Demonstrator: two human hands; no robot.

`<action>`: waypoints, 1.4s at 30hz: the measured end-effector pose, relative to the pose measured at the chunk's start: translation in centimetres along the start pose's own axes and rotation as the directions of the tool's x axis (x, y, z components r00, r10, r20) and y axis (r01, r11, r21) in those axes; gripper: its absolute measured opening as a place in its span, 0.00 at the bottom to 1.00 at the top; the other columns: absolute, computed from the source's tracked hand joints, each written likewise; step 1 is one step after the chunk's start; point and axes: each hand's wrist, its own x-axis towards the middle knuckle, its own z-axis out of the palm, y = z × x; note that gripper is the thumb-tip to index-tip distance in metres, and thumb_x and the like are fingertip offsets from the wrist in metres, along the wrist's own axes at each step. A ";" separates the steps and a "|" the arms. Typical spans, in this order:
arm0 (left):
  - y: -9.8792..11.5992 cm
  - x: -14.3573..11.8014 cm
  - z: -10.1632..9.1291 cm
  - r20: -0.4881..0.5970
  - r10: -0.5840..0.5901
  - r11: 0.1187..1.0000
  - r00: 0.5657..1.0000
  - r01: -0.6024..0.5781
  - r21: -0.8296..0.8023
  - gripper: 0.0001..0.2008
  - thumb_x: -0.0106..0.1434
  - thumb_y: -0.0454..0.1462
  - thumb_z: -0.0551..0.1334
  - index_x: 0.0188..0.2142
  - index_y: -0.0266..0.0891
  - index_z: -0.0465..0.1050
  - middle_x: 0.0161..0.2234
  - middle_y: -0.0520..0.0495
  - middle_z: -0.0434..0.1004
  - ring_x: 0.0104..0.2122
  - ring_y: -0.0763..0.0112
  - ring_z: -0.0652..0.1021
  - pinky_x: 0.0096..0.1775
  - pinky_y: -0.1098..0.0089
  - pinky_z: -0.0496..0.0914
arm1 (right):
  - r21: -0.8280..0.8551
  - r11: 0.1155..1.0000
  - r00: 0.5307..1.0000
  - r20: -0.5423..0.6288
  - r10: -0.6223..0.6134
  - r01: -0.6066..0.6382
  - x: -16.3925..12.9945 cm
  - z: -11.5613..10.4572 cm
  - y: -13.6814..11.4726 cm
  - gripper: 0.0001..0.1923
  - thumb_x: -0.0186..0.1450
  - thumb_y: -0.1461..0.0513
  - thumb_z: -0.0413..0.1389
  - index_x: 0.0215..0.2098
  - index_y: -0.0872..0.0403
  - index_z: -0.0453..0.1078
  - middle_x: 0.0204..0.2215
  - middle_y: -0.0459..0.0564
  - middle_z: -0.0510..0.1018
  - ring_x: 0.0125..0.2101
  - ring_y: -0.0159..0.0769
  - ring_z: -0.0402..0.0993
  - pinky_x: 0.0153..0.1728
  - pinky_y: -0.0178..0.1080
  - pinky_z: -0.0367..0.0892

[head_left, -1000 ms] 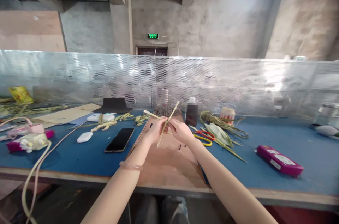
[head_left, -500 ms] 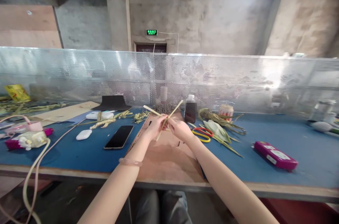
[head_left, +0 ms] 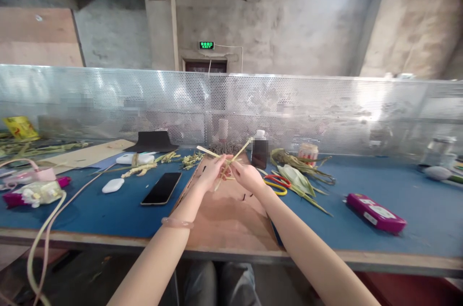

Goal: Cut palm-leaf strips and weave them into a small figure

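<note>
At frame centre, over a brown board [head_left: 231,214] on the blue table [head_left: 361,243], the left hand [head_left: 211,171] and right hand [head_left: 246,175] meet, both pinching crossed pale leaf strips [head_left: 238,151]. Just beyond, right of centre, lie scissors [head_left: 277,184] and a dark bottle [head_left: 260,152].

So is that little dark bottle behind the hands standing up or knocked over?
Standing upright: the dark bottle rests on its base on the blue table, white cap at the top.
</note>
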 end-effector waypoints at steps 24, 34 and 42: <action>-0.3 0.2 -0.6 -0.020 0.051 0.996 0.998 -0.049 0.071 0.14 0.53 0.42 0.64 0.36 0.36 0.75 0.32 0.46 0.75 0.26 0.76 0.71 0.22 0.78 0.57 | 0.908 -0.157 0.871 0.417 0.261 -0.388 0.5 -0.7 1.7 0.12 0.52 0.56 0.58 0.25 0.53 0.60 0.13 0.33 0.46 0.13 0.21 0.37 0.13 0.29 0.35; -0.1 -0.3 -0.3 0.064 -0.010 0.991 0.998 0.001 0.137 0.15 0.52 0.47 0.64 0.29 0.36 0.73 0.22 0.52 0.69 0.16 0.81 0.61 0.18 0.77 0.48 | 0.860 -0.136 0.852 0.508 0.130 -0.492 0.3 -0.4 2.3 0.11 0.54 0.56 0.57 0.26 0.54 0.62 0.13 0.33 0.46 0.13 0.21 0.37 0.14 0.29 0.35; -0.3 -0.4 -0.5 0.063 0.028 0.974 0.998 -0.041 0.221 0.14 0.52 0.45 0.64 0.32 0.36 0.76 0.24 0.50 0.73 0.17 0.80 0.61 0.19 0.76 0.50 | 0.879 0.127 0.873 0.420 0.249 -0.459 0.2 -1.0 2.0 0.11 0.53 0.55 0.56 0.27 0.55 0.68 0.12 0.35 0.51 0.12 0.21 0.42 0.14 0.29 0.39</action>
